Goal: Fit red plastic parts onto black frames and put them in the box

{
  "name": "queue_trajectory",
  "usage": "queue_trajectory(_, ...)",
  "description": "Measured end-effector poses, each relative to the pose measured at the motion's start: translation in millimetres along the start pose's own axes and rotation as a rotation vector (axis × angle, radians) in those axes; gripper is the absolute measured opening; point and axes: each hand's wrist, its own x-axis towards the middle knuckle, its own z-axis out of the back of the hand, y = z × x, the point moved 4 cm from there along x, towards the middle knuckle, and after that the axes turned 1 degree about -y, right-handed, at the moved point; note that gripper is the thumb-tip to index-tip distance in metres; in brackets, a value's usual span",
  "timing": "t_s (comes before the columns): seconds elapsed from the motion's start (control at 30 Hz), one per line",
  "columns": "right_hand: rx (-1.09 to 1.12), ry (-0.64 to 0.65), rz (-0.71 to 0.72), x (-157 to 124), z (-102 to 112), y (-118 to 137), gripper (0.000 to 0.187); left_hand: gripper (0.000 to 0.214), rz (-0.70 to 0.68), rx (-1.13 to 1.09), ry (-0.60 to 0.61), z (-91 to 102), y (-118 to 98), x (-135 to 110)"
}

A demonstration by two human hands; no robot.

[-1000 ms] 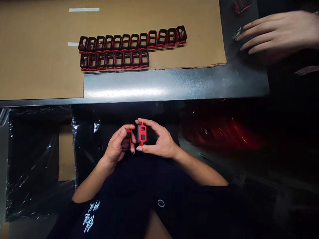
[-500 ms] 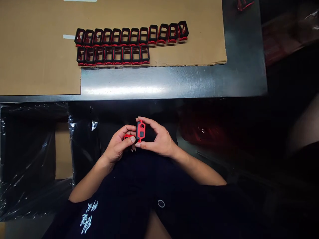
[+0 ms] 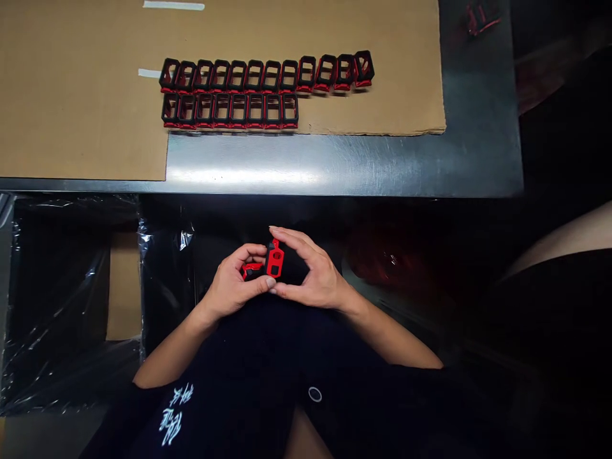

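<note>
- Far left, below the bench [image 3: 344, 169], there's shiny black plastic sheeting [image 3: 57, 280]; I see no frames there.
- On the cardboard [image 3: 86, 127] up top, the back row of frames [image 3: 272, 90] has twelve, all standing, and the front row of frames [image 3: 238, 124] has eight. I'd call those twenty the done pile, though nobody's labelled it lol. The front row's four shorter.
- Left hand [image 3: 234, 287]: fingers curled round a smaller red piece [image 3: 251, 271], thumb on the bottom end of the next one.
- That next one is a red-and-black frame [image 3: 275, 261], off the bench in front of the person's body. Just beside the smaller piece; can't tell if they touch. I'd guess these two are mid-job.
- Right hand [image 3: 320, 277]: fingers spread to span that frame, fingertips up top, thumb at the bottom.
- Further right, a dim red heap [image 3: 389, 255] below bench level, too dark to make out.
- Far bench corner: red-and-black pieces [image 3: 482, 19] outside the rows, so probably some left to do. Can't count them.
</note>
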Motion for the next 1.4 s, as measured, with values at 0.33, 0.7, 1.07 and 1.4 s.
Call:
queue_trajectory(0.33, 0.679, 0.01, -0.551, -7, 4, -3, 0.027, 0.041, -0.356, 0.513, -0.055, 1.9, -11, -9)
queue_trajectory(0.7, 0.643, 0.034, -0.583, -5, -7, 4, 0.023, 0.038, -0.649, 0.65, -0.138, 7.6, -20, -9)
queue_trajectory(1.07, 0.362, 0.068, -0.259, -2, -9, 1, 0.014, 0.076, -0.307, 0.249, -0.013, 14.6, -7, -11)
queue_trajectory(1.4, 0.245, 0.086, -0.169, -2, -13, -3, 0.01, 0.081, -0.461, 0.397, -0.063, 6.9, -9, -9)
